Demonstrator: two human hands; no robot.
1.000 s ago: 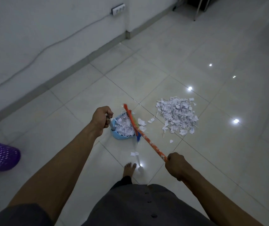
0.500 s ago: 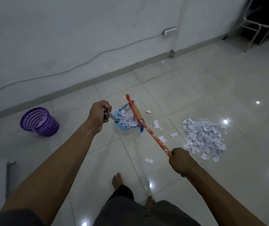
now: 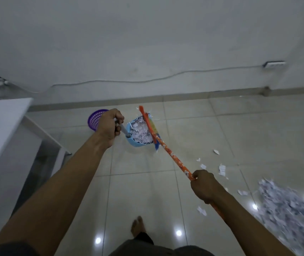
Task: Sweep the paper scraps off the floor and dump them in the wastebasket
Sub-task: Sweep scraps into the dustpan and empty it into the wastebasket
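Fingers (image 3: pixel 118 119) of my left hand (image 3: pixel 108 127) wrap the dustpan (image 3: pixel 138 144) handle; pan's heaped with paper scraps (image 3: pixel 140 133), just right of them. Wastebasket (image 3: pixel 95 119) sits right behind that hand, half hidden. Right hand (image 3: pixel 205 185) grips the broom (image 3: pixel 167 151) stick, head probably resting on the pan. Big pile (image 3: pixel 284 209) right of it, blurred. Risk: tipping before the pan clears the rim, or broom flicking scraps onto the floor (image 3: pixel 138 191).
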